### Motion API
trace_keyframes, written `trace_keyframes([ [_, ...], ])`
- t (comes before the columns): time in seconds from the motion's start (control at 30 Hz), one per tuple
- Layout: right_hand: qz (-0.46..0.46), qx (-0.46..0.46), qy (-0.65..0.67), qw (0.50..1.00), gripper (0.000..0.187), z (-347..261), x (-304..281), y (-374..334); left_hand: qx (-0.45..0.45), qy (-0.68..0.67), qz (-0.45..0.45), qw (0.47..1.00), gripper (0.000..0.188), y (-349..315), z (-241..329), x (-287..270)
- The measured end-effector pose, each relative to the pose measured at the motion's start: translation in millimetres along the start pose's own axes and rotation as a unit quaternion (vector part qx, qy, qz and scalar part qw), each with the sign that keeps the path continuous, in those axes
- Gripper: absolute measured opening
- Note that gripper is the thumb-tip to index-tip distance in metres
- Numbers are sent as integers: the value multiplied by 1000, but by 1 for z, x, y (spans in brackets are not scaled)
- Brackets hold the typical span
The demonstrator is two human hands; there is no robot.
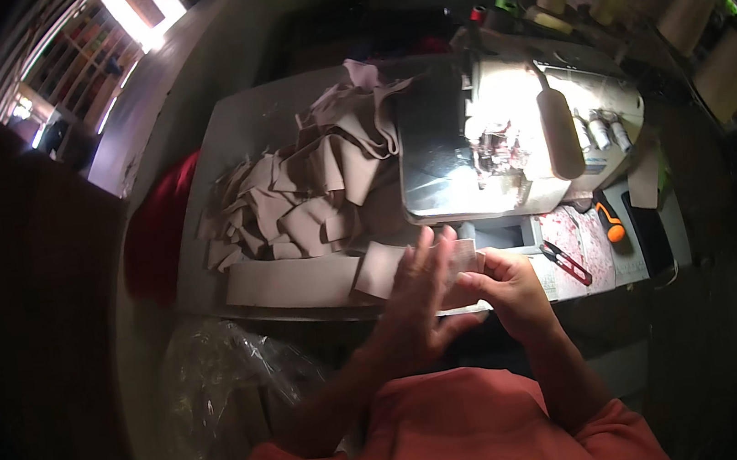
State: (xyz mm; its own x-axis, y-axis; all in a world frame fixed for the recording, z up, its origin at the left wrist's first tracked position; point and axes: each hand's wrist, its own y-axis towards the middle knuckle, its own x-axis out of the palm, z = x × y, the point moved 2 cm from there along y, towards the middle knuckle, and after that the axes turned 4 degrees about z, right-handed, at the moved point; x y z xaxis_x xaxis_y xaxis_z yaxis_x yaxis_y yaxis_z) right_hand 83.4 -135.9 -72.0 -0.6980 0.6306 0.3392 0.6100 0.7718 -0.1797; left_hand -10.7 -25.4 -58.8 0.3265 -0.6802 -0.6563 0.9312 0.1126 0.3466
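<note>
A small beige fabric piece lies at the table's front edge, overlapping a longer beige fabric strip on its left. Over that piece, my left hand is stretched out with fingers extended and thumb apart, slightly blurred. My right hand pinches the right end of the same piece between thumb and fingers. Behind both hands stands a sewing machine, its lamp glaring on the needle area. A heap of cut beige fabric pieces covers the table's left side.
Right of my hands lie thread snips with a red handle, an orange-and-black screwdriver and a dark flat phone-like object. Thread cones stand behind the machine. Clear plastic hangs below the table's left front; red cloth lies beside it.
</note>
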Motion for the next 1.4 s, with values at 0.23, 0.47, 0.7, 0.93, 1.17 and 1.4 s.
trace_keyframes([
  [0.23, -3, -72, -123, 990, 19, -26, 4, -4, -167, -252, -84, 950, 34, 47, -14, -31],
  [0.47, -7, -7, -26, 1000, 23, -22, -5, -6, -213, -198, -25, 956, 17, 56, -4, -39],
  [0.7, 44, -32, 10, 998, 26, -23, -13, 3, -222, -159, 13, 962, 14, 79, -2, -32],
  [0.93, 136, -104, 69, 983, 26, 5, -24, 26, 47, 114, 5, 992, 15, 105, -25, -6],
  [1.17, 166, -105, -6, 981, 17, 9, -22, 23, 77, 153, -8, 985, 13, 106, -34, -6],
  [1.4, 170, -134, -45, 975, 19, 4, -27, 36, 81, 112, -22, 990, 11, 126, -42, -6],
])
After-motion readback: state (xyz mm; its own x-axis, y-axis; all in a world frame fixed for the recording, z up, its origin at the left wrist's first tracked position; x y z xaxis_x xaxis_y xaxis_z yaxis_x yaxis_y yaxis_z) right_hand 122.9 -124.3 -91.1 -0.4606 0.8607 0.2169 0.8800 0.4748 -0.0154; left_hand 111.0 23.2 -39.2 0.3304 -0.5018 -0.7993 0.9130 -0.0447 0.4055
